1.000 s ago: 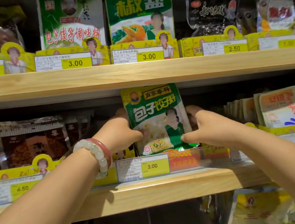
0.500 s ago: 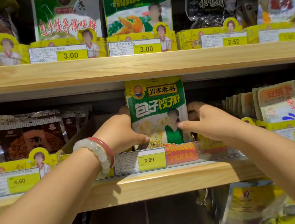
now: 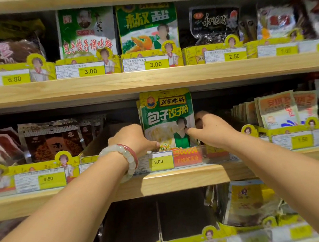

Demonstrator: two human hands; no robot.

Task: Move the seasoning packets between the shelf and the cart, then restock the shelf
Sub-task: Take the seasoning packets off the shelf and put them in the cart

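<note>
Green seasoning packet [image 3: 167, 119] stands upright, pinched between both hands' fingers [image 3: 191, 131].

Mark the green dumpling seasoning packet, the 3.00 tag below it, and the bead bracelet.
green dumpling seasoning packet [image 3: 167, 115]: head view, on the white lettering.
3.00 tag [image 3: 158, 161]: head view, on the yellow price panel.
bead bracelet [image 3: 127, 156]: head view, on the pale beads at the left wrist.
</note>
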